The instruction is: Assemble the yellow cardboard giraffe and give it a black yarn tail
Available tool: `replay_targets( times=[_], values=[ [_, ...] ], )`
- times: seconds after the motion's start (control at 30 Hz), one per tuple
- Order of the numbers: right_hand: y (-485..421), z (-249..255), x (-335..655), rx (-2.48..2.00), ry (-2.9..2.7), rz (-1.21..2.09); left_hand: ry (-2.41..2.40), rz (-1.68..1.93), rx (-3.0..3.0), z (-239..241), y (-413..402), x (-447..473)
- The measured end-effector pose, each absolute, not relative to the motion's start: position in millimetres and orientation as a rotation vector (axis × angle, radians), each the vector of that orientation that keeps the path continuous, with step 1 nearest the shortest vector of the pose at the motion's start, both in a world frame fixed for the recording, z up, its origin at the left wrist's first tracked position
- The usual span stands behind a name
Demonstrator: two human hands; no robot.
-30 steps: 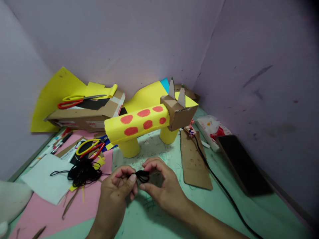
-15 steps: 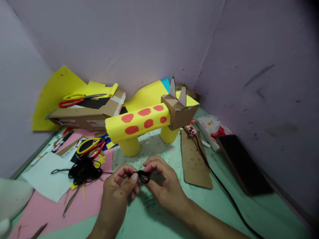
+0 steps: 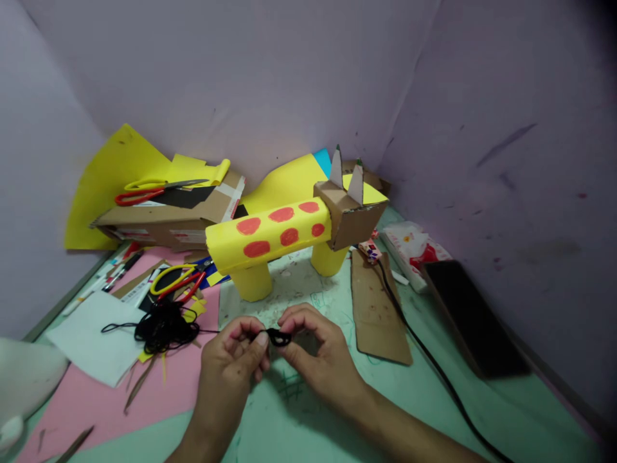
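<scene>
A small looped bunch of black cord (image 3: pixel 278 337) is stretched between my two hands at the front middle. My left hand (image 3: pixel 235 360) pinches one end of it between thumb and finger. The thumb and fingertips of my right hand (image 3: pixel 318 350) close on the loops' other end. From my left hand a strand runs left to a tangled pile of black cord (image 3: pixel 166 326). Behind my hands stands a yellow paper animal (image 3: pixel 274 228) with red spots, thick legs, a cardboard box head (image 3: pixel 354 215) and two pointed pieces on top.
Two pairs of scissors, one on a cardboard box (image 3: pixel 164 233), the other scissors (image 3: pixel 176 283) near pink paper (image 3: pixel 120 418), lie left. To the right are a cardboard strip (image 3: pixel 378 315), a black cable (image 3: pixel 434 366), a tissue pack (image 3: pixel 409 251) and a dark phone (image 3: pixel 475 315).
My right fingers have closed on the end of the cord loops, which now look flatter and drawn out sideways. My left hand keeps its pinch. The view has shifted slightly.
</scene>
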State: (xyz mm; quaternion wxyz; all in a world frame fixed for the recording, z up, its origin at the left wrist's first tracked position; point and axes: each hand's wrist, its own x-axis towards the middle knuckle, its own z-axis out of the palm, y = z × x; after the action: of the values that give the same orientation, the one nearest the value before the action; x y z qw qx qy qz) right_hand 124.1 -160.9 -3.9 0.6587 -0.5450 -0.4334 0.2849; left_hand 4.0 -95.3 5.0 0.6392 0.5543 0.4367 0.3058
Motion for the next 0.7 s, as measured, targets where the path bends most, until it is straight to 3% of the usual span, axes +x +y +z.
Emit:
replay_targets(
  times=[0.7],
  values=[
    [-157.0, -7.5, 130.3, -1.270, -0.712, 1.021, 1.063, 0.769, 1.368, 11.3, -97.3, 2.6]
  ],
)
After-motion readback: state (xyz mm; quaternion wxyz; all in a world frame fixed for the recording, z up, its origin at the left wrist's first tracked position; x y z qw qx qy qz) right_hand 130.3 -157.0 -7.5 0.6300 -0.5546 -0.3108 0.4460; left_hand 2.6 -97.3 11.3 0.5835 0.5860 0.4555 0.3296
